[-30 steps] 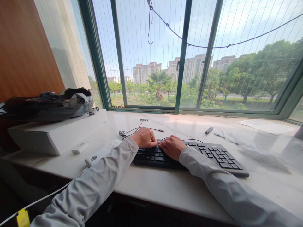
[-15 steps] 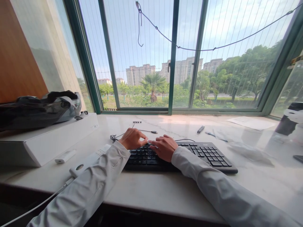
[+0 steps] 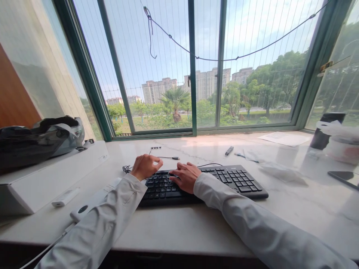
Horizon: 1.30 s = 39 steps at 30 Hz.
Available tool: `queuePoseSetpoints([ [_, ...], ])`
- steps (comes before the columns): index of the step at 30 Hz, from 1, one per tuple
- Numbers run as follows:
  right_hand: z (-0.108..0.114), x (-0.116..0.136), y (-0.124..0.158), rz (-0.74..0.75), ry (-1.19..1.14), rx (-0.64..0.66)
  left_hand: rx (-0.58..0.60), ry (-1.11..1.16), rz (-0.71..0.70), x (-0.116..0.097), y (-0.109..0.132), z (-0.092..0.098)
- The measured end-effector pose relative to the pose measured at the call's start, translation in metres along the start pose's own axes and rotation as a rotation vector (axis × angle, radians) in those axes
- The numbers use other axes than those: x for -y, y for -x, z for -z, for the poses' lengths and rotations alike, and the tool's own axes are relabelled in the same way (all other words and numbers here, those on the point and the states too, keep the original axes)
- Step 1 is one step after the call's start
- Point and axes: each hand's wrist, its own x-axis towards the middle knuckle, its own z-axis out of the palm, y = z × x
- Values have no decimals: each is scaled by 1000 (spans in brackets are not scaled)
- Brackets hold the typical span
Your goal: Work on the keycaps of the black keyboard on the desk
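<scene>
A black keyboard lies on the pale marble-patterned sill. Above its left upper corner is my left hand, with thumb and index finger pinched together; anything between them is too small to make out. My right hand rests over the middle of the keyboard, fingers apart and fingertips at the keys, holding nothing visible. Some keys are hidden beneath it. Behind my left hand lie a thin black cable with a plug and a row of several small dark pieces.
On the left, a dark bag-like item sits on a white box. A white power strip is partly under my left sleeve. To the right lie a small grey stick, clear plastic, paper and a phone.
My left hand has pulled away leftward from my right hand, opening a gap between them. My right hand stays on the keyboard. The view has turned slightly right.
</scene>
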Motion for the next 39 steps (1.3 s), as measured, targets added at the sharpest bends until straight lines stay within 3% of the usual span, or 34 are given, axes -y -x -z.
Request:
queuePoseSetpoints([
  [16,-6,-7,-1,-31,-2,1,50,7,-10,1,-1,-3],
  [39,5,-11,-1,-56,31,-10,64,9,10,2,-1,-4],
])
